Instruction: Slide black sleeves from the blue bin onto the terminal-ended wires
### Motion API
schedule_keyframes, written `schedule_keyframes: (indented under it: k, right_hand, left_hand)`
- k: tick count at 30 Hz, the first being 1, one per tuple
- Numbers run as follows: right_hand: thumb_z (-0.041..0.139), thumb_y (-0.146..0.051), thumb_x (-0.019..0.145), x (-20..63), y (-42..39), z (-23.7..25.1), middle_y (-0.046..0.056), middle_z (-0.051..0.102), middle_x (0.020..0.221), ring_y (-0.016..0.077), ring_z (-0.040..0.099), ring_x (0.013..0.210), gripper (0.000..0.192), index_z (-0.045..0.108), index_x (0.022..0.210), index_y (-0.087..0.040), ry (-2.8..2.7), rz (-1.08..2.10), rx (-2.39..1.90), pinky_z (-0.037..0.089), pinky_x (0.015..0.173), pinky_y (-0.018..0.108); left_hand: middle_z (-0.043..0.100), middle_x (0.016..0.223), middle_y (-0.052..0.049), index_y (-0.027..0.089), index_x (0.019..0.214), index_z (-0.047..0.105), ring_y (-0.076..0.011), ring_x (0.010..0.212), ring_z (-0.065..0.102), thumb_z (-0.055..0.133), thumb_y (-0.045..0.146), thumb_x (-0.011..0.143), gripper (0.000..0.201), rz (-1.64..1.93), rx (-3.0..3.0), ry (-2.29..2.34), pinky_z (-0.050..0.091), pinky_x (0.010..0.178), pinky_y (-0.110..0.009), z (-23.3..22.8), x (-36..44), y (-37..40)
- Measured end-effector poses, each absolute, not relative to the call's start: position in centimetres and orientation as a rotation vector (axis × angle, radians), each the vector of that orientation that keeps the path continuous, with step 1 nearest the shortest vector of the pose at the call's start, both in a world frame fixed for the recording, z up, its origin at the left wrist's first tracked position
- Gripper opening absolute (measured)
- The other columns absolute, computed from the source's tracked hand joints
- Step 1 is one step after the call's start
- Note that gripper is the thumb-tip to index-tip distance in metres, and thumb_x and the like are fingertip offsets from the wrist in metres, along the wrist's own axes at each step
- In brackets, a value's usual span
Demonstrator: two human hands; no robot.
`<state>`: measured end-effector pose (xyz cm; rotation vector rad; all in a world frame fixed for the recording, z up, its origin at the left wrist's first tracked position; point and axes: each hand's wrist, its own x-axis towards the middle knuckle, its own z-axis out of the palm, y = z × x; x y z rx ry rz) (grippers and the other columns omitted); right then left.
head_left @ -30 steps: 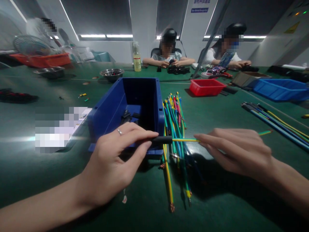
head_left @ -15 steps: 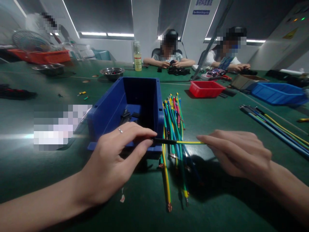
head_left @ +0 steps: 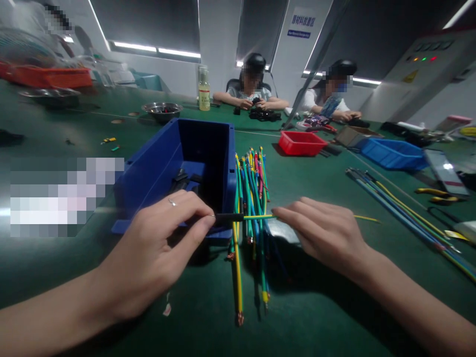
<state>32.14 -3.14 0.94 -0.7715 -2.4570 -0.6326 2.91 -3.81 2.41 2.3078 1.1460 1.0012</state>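
The left hand (head_left: 156, 248) pinches a black sleeve (head_left: 228, 217) between thumb and forefinger; the right hand (head_left: 323, 233) grips a yellow-green wire (head_left: 258, 216) entering it. The pair is held level above a wire bundle (head_left: 249, 198), just beside the blue bin (head_left: 163, 168), apparently to keep sleeve and wire aligned. Bin contents are indistinct.

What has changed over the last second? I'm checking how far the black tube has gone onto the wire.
The black tube shows less between the hands than before: the left hand has closed over more of it, and the right hand has moved nearer. Both hands kept their pinch, the right on the yellow-green wire. The blue bin and wire bundle stayed put.
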Motion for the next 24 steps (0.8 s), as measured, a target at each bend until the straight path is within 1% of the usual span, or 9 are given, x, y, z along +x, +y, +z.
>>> schedule_keyframes:
  k: [6, 8, 10, 13, 15, 18, 20, 22, 24]
  right_hand:
    - [0.05, -0.012, 0.096, 31.6, -3.3, 1.2, 0.001, 0.06, 0.068, 0.0132, 0.046, 0.06, 0.016, 0.065, 0.093, -0.014, -2.453, -0.729, -0.868, 0.033, 0.056, 0.028]
    - [0.048, -0.02, 0.099, 31.5, -3.4, 1.5, 0.001, 0.061, 0.067, 0.0127, 0.047, 0.059, 0.022, 0.064, 0.084, -0.016, -2.406, -0.712, -0.971, 0.032, 0.057, 0.027]
    - [0.042, -0.027, 0.103, 31.5, -3.4, 1.7, 0.001, 0.059, 0.064, 0.0121, 0.046, 0.056, 0.033, 0.06, 0.077, -0.017, -2.365, -0.648, -1.06, 0.03, 0.057, 0.027]
    - [0.033, -0.029, 0.105, 31.2, -3.5, 1.6, -0.001, 0.053, 0.058, 0.012, 0.042, 0.053, 0.042, 0.055, 0.07, -0.019, -2.34, -0.592, -1.131, 0.028, 0.056, 0.028]
    - [0.034, -0.027, 0.105, 30.8, -3.5, 1.3, -0.001, 0.053, 0.058, 0.0132, 0.041, 0.054, 0.041, 0.055, 0.07, -0.02, -2.344, -0.655, -1.203, 0.026, 0.056, 0.028]
    - [0.036, -0.029, 0.105, 30.0, -3.4, 0.6, 0.001, 0.058, 0.063, 0.0156, 0.045, 0.059, 0.037, 0.058, 0.076, -0.02, -2.41, -0.7, -1.318, 0.025, 0.056, 0.029]
    - [0.036, -0.032, 0.105, 29.9, -3.3, 0.2, 0.001, 0.06, 0.066, 0.0159, 0.046, 0.06, 0.035, 0.06, 0.082, -0.02, -2.448, -0.624, -1.372, 0.025, 0.055, 0.028]
    - [0.037, -0.035, 0.105, 30.1, -3.1, 0.1, 0.002, 0.062, 0.068, 0.0149, 0.049, 0.059, 0.033, 0.06, 0.087, -0.02, -2.408, -0.514, -1.421, 0.026, 0.055, 0.027]
    - [0.038, -0.04, 0.105, 30.6, -3.0, 0.1, 0.001, 0.061, 0.067, 0.0134, 0.05, 0.058, 0.036, 0.06, 0.084, -0.019, -2.305, -0.428, -1.445, 0.027, 0.056, 0.026]
  left_hand:
    - [0.068, 0.084, 0.004, 0.025, 0.089, 0.063, -0.0127, 0.073, 0.063, 0.054, 0.03, 0.097, 0.013, 1.017, 2.404, 1.108, 0.047, 0.063, -0.02, 2.0, 2.6, -3.5]
    - [0.07, 0.086, 0.004, 0.026, 0.091, 0.063, -0.0133, 0.075, 0.064, 0.053, 0.03, 0.097, 0.012, 1.021, 2.42, 1.119, 0.047, 0.063, -0.02, 1.7, 2.3, -3.4]
    - [0.07, 0.089, 0.004, 0.027, 0.093, 0.063, -0.0143, 0.077, 0.065, 0.053, 0.03, 0.097, 0.012, 1.016, 2.43, 1.119, 0.048, 0.065, -0.021, 1.3, 2.2, -3.2]
    - [0.07, 0.092, 0.003, 0.027, 0.094, 0.063, -0.015, 0.08, 0.066, 0.053, 0.029, 0.096, 0.01, 1.017, 2.454, 1.108, 0.048, 0.07, -0.021, 0.9, 2.1, -3.1]
    - [0.07, 0.093, 0.004, 0.028, 0.094, 0.062, -0.0143, 0.081, 0.066, 0.052, 0.027, 0.096, 0.01, 1.011, 2.471, 1.096, 0.048, 0.072, -0.021, 1.0, 2.2, -3.2]
    - [0.067, 0.087, 0.004, 0.027, 0.092, 0.061, -0.012, 0.075, 0.064, 0.05, 0.027, 0.097, 0.012, 0.957, 2.495, 1.033, 0.047, 0.066, -0.018, 1.5, 2.4, -3.3]
    - [0.066, 0.083, 0.004, 0.026, 0.089, 0.06, -0.0118, 0.071, 0.062, 0.049, 0.028, 0.098, 0.014, 0.926, 2.496, 1.019, 0.047, 0.062, -0.018, 1.9, 2.6, -3.3]
    - [0.065, 0.083, 0.002, 0.025, 0.088, 0.06, -0.013, 0.072, 0.061, 0.049, 0.03, 0.098, 0.017, 0.909, 2.486, 1.051, 0.047, 0.062, -0.02, 2.2, 2.6, -3.3]
    - [0.065, 0.083, 0.002, 0.024, 0.087, 0.06, -0.0135, 0.072, 0.061, 0.048, 0.031, 0.099, 0.019, 0.903, 2.477, 1.087, 0.047, 0.062, -0.021, 2.3, 2.7, -3.3]
